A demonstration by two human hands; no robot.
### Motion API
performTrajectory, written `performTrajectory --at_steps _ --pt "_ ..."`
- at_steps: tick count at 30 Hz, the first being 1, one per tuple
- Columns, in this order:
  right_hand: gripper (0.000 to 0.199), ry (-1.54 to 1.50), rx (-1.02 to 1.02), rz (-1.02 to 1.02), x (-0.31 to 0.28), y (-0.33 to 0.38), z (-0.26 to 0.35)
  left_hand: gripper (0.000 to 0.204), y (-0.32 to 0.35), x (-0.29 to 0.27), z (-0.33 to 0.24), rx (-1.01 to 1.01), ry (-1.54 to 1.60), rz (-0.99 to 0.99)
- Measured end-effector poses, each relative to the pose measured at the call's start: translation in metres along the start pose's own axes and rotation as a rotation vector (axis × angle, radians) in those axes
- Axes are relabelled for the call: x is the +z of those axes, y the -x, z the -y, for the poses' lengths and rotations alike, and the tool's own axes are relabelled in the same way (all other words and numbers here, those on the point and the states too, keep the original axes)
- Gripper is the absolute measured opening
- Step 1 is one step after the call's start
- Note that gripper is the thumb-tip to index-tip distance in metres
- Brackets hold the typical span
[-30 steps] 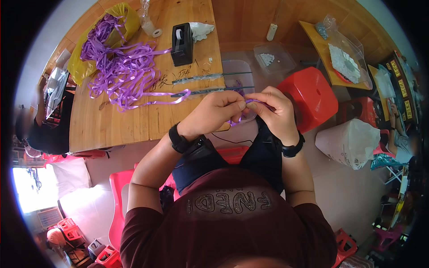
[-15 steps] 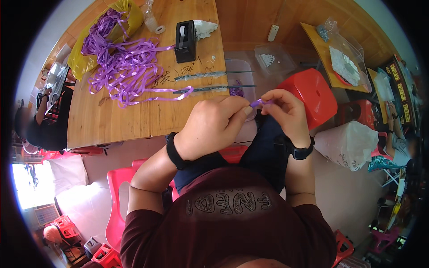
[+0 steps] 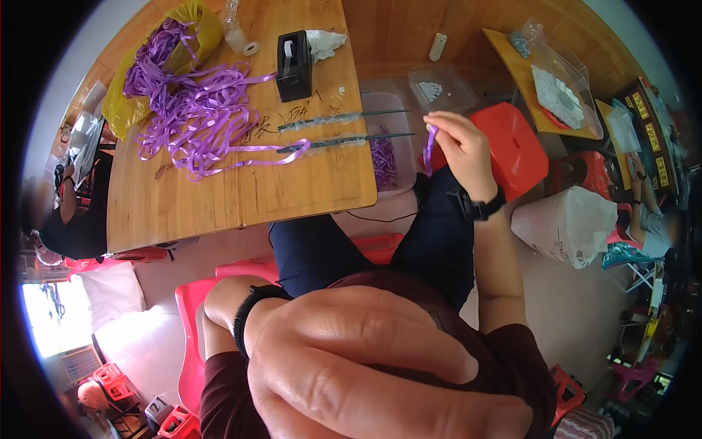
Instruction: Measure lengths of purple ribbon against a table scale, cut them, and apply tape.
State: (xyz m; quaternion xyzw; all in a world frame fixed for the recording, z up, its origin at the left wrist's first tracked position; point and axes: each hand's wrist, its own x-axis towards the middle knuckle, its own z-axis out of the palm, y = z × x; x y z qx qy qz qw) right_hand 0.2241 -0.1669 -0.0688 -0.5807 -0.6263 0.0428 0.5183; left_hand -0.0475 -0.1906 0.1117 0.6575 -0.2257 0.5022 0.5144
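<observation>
My right hand, closed in a pinch, holds a short purple ribbon piece that hangs from the fingertips. It is raised between the table corner and the red stool. Large and close to the camera, my left hand is in front of my chest with its visible fingers stretched out and apart; no object shows in it. A clear plastic bin below and left of my right hand contains many small purple ribbon pieces. On the table, a tangled heap of purple ribbon has one strand reaching two dark, thin rods with clear wrapping.
The wooden table carries a black tape dispenser and a yellow plastic bag under the ribbon. A red stool stands at my right, with a white sack beyond it. Other people sit at both far sides.
My left hand has let go of the ribbon piece and come back close to the camera. My right hand keeps the piece, now hanging, and has risen slightly. The view has shifted a little.
</observation>
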Motion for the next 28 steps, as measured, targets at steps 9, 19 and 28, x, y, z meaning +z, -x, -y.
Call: performTrajectory --at_steps 9,19,28 --pt "0.023 -0.026 -0.014 0.222 0.036 -0.047 -0.074 0.020 0.002 -0.019 0.000 -0.092 0.261 0.059" --pt "0.026 -0.597 0.449 0.488 0.087 -0.026 -0.098 0.029 0.038 -0.090 0.095 -0.229 -0.747 0.417" --pt "0.032 -0.809 0.764 0.417 0.117 0.020 -0.085 0.053 0.069 -0.145 0.191 -1.000 -1.153 0.812"
